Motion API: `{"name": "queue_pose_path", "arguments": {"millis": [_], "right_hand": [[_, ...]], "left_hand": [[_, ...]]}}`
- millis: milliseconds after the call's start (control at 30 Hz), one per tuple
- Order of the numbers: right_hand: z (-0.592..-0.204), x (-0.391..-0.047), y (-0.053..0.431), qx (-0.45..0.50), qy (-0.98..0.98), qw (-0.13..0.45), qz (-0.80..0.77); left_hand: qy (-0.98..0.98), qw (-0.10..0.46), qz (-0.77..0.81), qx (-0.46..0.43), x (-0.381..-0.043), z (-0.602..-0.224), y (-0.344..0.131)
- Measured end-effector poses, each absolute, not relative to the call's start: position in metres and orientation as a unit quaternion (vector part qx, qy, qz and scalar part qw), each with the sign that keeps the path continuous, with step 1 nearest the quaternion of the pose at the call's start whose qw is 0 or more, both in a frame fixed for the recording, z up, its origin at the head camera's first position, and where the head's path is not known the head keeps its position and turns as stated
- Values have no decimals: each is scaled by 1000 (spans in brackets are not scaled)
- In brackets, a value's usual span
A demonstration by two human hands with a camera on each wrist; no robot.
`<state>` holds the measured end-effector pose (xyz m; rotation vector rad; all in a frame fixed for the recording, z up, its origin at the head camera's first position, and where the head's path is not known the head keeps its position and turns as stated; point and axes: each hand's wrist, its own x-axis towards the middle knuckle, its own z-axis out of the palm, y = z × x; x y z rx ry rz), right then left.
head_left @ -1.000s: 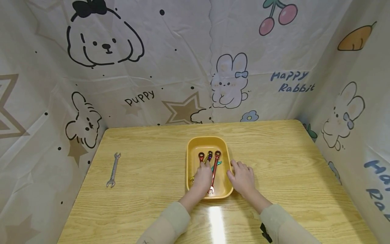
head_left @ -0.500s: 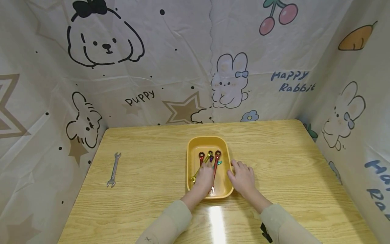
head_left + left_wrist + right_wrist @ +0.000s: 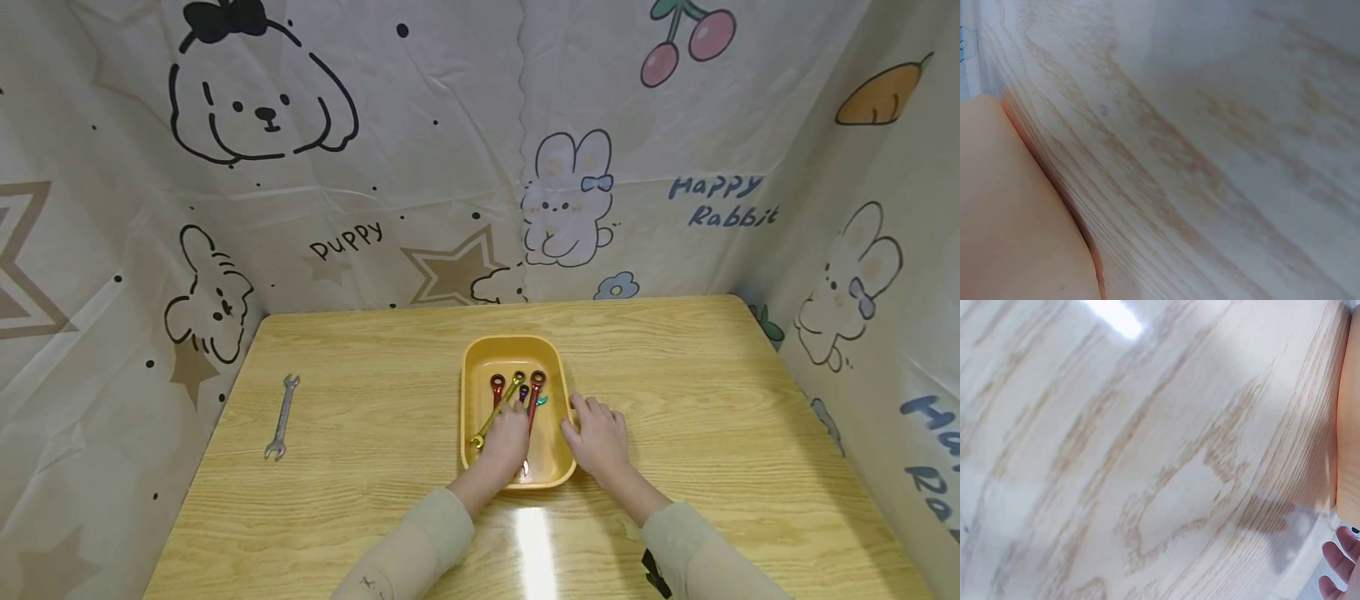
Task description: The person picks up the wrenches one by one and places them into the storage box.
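A yellow tray [image 3: 551, 471] stands on the table with several coloured wrenches in it. My left hand [image 3: 506, 437] reaches inside, its bent fingers pinching a purple wrench [image 3: 523, 390] whose ring end shows past the fingertips; the rest is covered. Left of those fingers lies a gold wrench [image 3: 491, 423]. A long red wrench [image 3: 535, 400] is on their right, partly over a teal wrench [image 3: 542, 401]. Another red wrench [image 3: 497, 385] sits at the left, mostly hidden. My right hand [image 3: 600, 433] touches the tray's right rim with relaxed fingers.
On the left part of the table [image 3: 360, 400] lies a silver open-ended wrench [image 3: 282, 417]. Printed cloth [image 3: 420, 150] hangs behind and along both sides. Both wrist views show mainly wood grain and skin; fingertips [image 3: 1338, 559] appear at the right wrist view's lower right.
The left hand has shifted slightly right, and the purple wrench's ring end has moved right, away from the gold wrench. More of the gold wrench is visible. The right hand stays at the rim.
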<state>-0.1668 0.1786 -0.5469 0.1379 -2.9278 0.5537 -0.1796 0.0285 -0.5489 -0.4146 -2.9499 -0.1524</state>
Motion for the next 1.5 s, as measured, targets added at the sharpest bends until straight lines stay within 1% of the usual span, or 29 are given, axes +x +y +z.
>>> {"name": "queue_pose_path", "arguments": {"millis": [133, 367, 600, 800, 1067, 1500], "right_hand": [[-547, -167, 179, 46, -979, 80, 181], [-547, -167, 180, 45, -979, 82, 182], [-548, -167, 179, 46, -979, 77, 181], [-548, -167, 179, 45, -979, 77, 182], [-549, -168, 179, 44, -979, 79, 183], [-548, -168, 179, 40, -979, 75, 186]], "left_hand": [[-985, 58, -60, -150, -180, -549, 28], [-984, 50, -44, -168, -180, -549, 27], [-985, 46, -4, -167, -180, -547, 29], [-987, 40, -6, -154, -180, -545, 32], [-989, -10, 11, -148, -178, -542, 34], [-988, -5, 11, -155, -177, -544, 32]]}}
